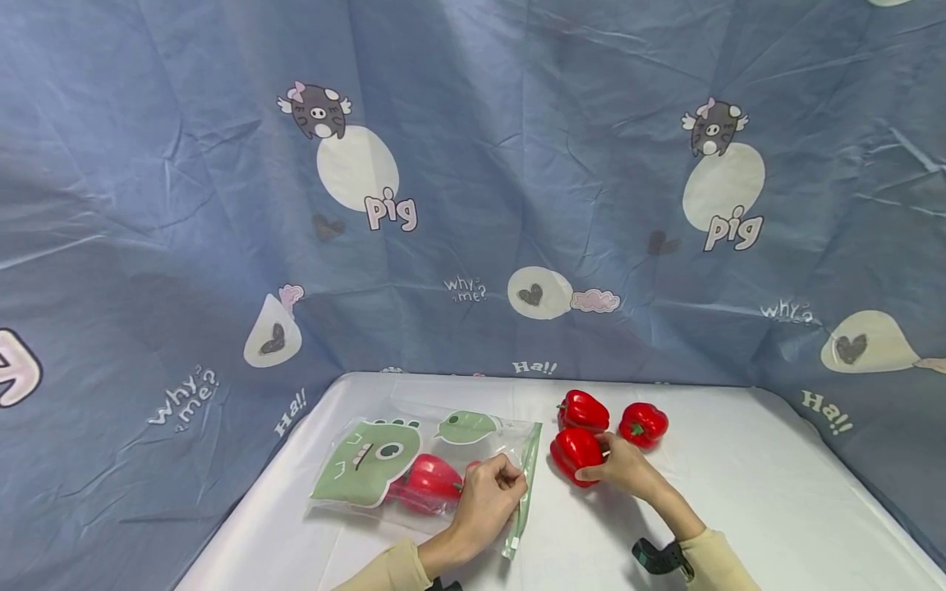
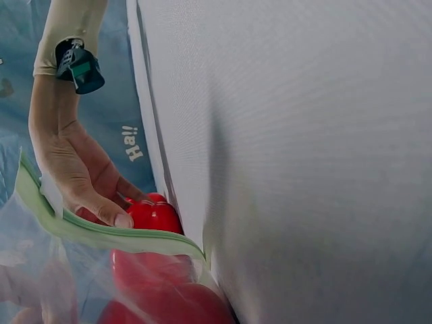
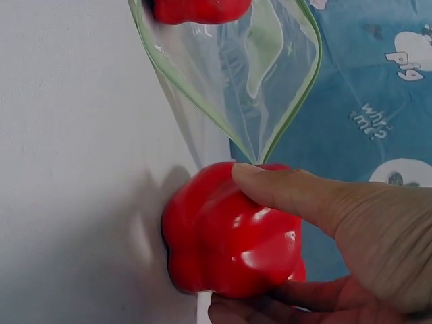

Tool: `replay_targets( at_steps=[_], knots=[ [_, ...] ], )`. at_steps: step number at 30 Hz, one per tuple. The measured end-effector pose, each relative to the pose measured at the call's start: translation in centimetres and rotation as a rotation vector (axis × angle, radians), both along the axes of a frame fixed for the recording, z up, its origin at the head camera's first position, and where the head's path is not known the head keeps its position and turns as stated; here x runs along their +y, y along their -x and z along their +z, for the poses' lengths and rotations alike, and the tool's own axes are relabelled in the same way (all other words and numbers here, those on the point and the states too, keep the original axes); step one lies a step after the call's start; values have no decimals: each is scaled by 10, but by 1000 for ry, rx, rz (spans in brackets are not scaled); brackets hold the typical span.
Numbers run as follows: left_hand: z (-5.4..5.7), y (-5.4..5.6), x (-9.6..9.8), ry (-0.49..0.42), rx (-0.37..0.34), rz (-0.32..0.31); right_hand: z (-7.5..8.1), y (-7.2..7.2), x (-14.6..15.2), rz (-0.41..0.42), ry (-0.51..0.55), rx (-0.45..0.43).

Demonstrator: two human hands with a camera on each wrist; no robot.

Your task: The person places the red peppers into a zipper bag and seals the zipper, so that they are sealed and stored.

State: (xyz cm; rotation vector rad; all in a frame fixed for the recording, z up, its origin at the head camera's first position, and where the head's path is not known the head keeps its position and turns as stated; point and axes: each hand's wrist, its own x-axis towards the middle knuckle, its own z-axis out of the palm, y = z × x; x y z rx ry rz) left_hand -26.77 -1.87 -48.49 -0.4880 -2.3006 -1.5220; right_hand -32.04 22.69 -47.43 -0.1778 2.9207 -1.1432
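My right hand (image 1: 624,468) grips a red bell pepper (image 1: 576,455) on the table, just right of a clear zip bag. In the right wrist view the thumb lies over this pepper (image 3: 233,236) and the fingers reach beneath it. The bag (image 1: 355,468) has a green monster print and a green zip edge (image 3: 196,101), its mouth spread apart toward the pepper. Near that mouth, my left hand (image 1: 488,501) pinches the bag's edge with curled fingers. Inside the bag lies a red bell pepper (image 1: 432,484), partly covered by the print and the left hand.
Two more red bell peppers stand behind the held one: one right behind it (image 1: 584,409), the other to its right (image 1: 643,425). A white cloth covers the table (image 1: 754,492). Behind it hangs a blue printed curtain (image 1: 473,205).
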Motion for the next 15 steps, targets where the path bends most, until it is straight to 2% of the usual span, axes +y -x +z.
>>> replay_targets(
  at_steps=[6, 15],
  knots=[
    [0, 0, 0, -5, -3, -6, 3, 0, 2, 38, 29, -31],
    [1, -1, 0, -2, -4, -3, -1, 3, 6, 26, 22, -45]
  ],
)
